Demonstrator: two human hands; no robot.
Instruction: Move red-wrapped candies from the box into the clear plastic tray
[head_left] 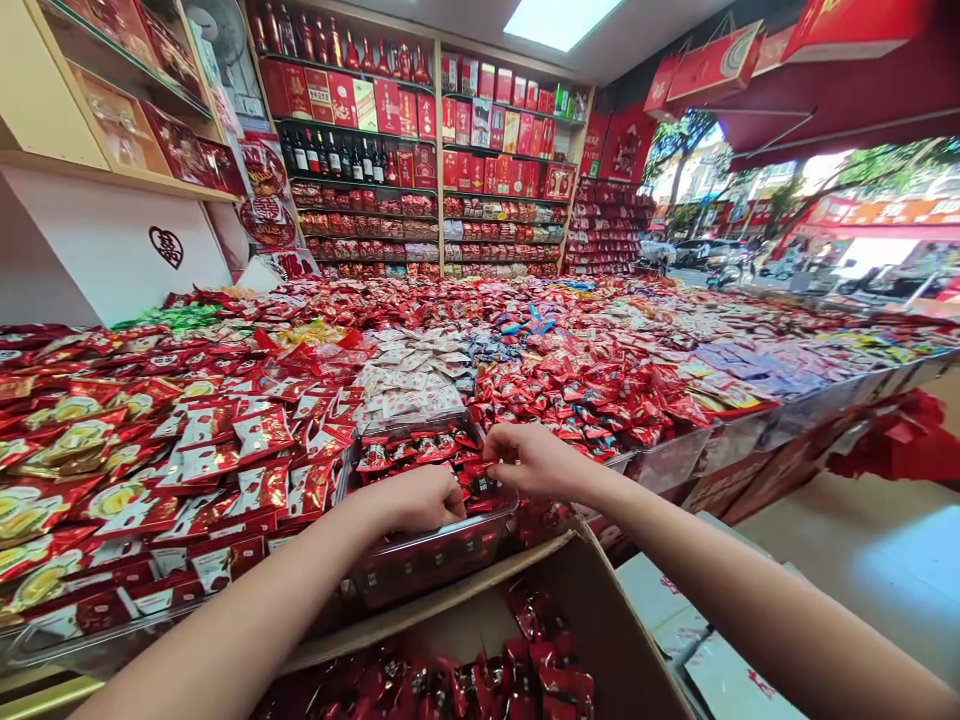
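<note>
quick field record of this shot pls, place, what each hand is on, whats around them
place: shop with a long display counter heaped with wrapped sweets
left hand: curled, resting on dark red packets in a clear bin
right hand: fingers pinched on a packet at the same bin
below hands: open cardboard box holding more dark red packets
left of bin: red and white packets
behind bin: white packets
back wall: shelves of bottles and red boxes
right: open shopfront to a street
</note>
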